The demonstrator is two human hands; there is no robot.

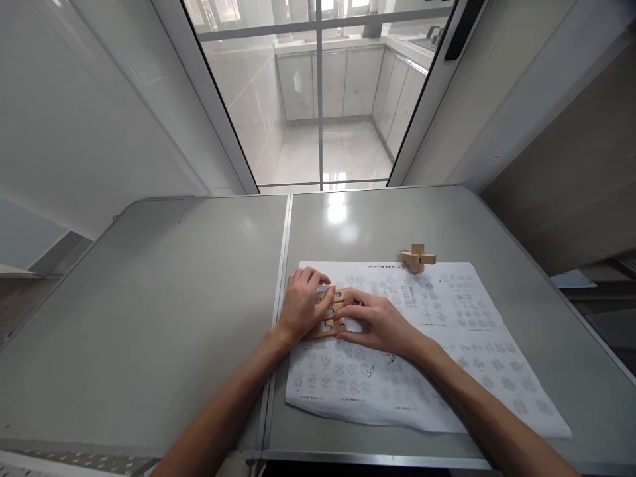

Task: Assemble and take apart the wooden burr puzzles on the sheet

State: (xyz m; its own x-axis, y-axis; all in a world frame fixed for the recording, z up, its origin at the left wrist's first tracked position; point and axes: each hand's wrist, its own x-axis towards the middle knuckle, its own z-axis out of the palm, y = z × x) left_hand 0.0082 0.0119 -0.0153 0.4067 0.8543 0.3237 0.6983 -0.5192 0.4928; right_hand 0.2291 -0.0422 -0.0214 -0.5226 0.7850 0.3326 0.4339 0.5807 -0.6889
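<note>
Flat light-wood puzzle pieces with cut-out slots (328, 326) lie side by side on a large printed sheet (427, 391). My left hand (304, 301) covers their left side, its fingers bent over the far left edge and its thumb lying along the wood. From the right, my right hand (380, 321) grips the right ends of the pieces with its fingertips and thumb. Both hands touch the wood and partly hide it, so how the pieces join cannot be made out. The sheet carries small diagrams in rows.
An assembled wooden block puzzle (418, 258) stands at the sheet's far edge. A metal seam (283, 265) divides the grey folding table (199, 298), just left of the sheet. Beyond the table's far edge is a framed glass door (319, 86).
</note>
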